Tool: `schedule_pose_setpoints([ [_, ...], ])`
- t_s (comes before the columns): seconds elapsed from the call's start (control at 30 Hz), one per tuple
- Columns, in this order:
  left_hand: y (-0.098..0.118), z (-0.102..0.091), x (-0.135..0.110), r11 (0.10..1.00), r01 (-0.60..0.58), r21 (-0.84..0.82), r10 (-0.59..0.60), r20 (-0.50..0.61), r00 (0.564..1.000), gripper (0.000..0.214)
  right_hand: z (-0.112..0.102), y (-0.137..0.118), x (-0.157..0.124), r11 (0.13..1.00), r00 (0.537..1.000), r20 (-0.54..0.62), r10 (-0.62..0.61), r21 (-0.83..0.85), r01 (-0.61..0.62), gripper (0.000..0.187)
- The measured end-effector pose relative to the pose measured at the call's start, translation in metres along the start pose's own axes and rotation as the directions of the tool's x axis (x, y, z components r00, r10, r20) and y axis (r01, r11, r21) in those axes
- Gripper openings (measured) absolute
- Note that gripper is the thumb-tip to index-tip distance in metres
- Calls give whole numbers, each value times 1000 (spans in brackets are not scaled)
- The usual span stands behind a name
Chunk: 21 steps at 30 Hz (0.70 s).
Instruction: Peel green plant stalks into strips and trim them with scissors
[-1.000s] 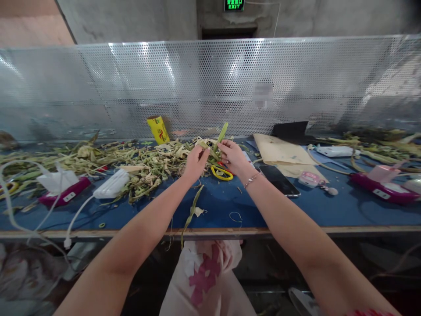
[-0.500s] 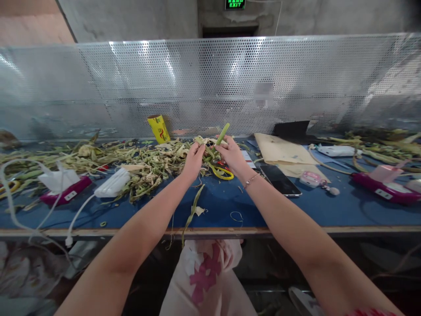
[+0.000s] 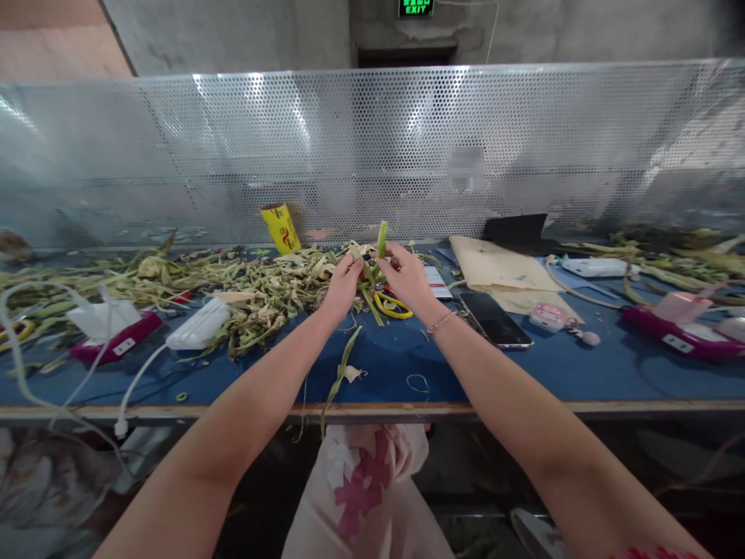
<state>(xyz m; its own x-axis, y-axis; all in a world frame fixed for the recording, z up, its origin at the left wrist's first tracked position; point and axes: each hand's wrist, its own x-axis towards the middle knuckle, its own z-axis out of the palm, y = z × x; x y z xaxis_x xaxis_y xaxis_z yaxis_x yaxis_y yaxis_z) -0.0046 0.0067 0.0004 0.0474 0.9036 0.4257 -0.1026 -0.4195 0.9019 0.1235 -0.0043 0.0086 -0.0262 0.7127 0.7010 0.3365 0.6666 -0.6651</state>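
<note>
Both my hands are raised over the blue table [image 3: 524, 369], close together. My right hand [image 3: 407, 278] pinches a green plant stalk [image 3: 382, 237] that stands nearly upright above its fingers. My left hand [image 3: 342, 281] grips a strip of peel [image 3: 369, 296] that hangs from the same stalk down toward the table. Yellow-handled scissors [image 3: 393, 306] lie on the table just under my right hand. A heap of peeled leaves and husks [image 3: 250, 287] spreads to the left of my hands.
A perforated metal screen [image 3: 372, 147] walls off the back. A yellow packet [image 3: 280, 228] leans on it. A phone [image 3: 494, 318], brown envelopes [image 3: 494, 268], pink-based devices [image 3: 678, 334] [image 3: 113, 338], a white charger with cable [image 3: 195, 326] and more stalks [image 3: 669, 256] lie about.
The stalk has swung from leaning right to nearly upright, and my right hand has shifted slightly left with it. A strip of peel now hangs lower between my hands.
</note>
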Motion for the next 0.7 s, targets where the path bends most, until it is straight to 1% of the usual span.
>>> schedule_pose_setpoints([
  [0.07, 3, 1, -2, 998, 61, -25, -60, 39, 997, 22, 0, -4, -2, 999, 998, 41, -37, 27, 36, 23],
  [0.17, 9, 2, -4, 988, 134, -74, -131, 46, 990, 17, 1, -7, -3, 988, 995, 66, -74, 144, 64, 22],
  [0.2, 10, 3, -5, 985, 147, -87, -143, 48, 989, 17, 2, -6, -3, 982, 996, 63, -62, 181, 50, 25],
  [0.27, 11, 3, -5, 983, 150, -107, -144, 64, 988, 19, 4, -4, -3, 969, 997, 72, -3, 245, -14, 32],
  [0.37, 10, 2, -4, 986, 130, -107, -121, 88, 989, 25, 3, -2, -2, 943, 987, 143, 78, 311, -120, 41],
  [0.43, 9, 2, -4, 988, 115, -104, -107, 78, 991, 27, 2, -1, -1, 939, 974, 205, 92, 307, -153, 41],
  [0.5, 8, 2, -2, 990, 105, -97, -101, 54, 993, 31, 1, -1, 0, 950, 965, 241, 105, 264, -169, 38],
  [0.6, 8, 2, -1, 991, 104, -87, -103, 8, 995, 35, 2, 0, 0, 974, 972, 197, 127, 162, -160, 33],
  [0.7, 8, 2, 0, 985, 133, -106, -136, -26, 990, 38, 3, 1, -1, 985, 979, 155, 132, 89, -147, 31],
])
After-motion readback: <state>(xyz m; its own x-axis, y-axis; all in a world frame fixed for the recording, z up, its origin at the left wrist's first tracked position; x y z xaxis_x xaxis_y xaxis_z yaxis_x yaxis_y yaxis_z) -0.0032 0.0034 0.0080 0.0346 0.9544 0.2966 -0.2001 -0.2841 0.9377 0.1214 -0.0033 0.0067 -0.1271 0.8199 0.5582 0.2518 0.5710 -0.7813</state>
